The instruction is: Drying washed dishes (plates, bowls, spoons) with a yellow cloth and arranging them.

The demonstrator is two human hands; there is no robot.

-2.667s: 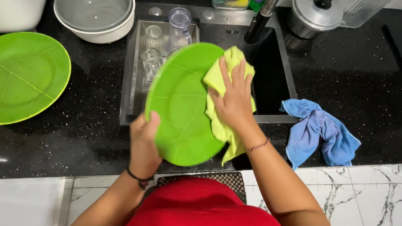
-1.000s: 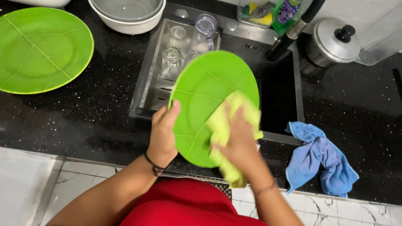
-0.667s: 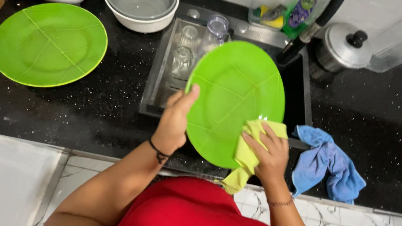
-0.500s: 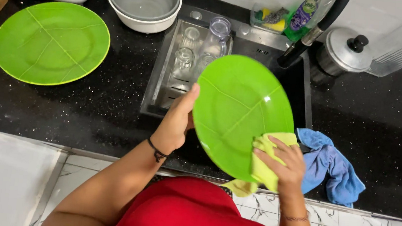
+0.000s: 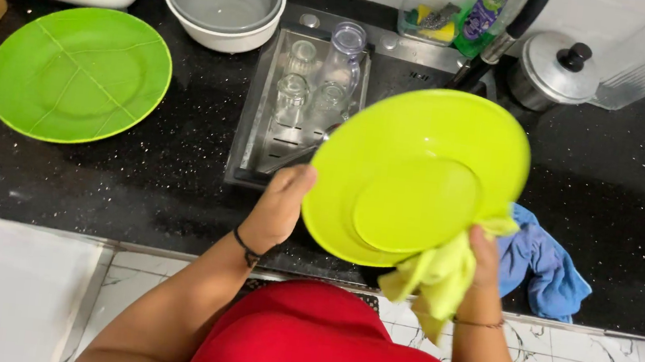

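Left hand (image 5: pixel 282 205) clamps the lime-green plate (image 5: pixel 419 175) by its rim, tilted above the sink (image 5: pixel 303 135) – right hand (image 5: pixel 482 262) closed around a yellow cloth (image 5: pixel 436 277) at the lower edge – wiping in hand, more passes likely needed.

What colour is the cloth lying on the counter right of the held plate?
Blue cloth, clearest in the head view.

Plate (image 5: pixel 419 175): round, lime green, underside up, tilted above the sink. Cloth (image 5: pixel 440 273): yellow, crumpled, touching the plate's lower rim.
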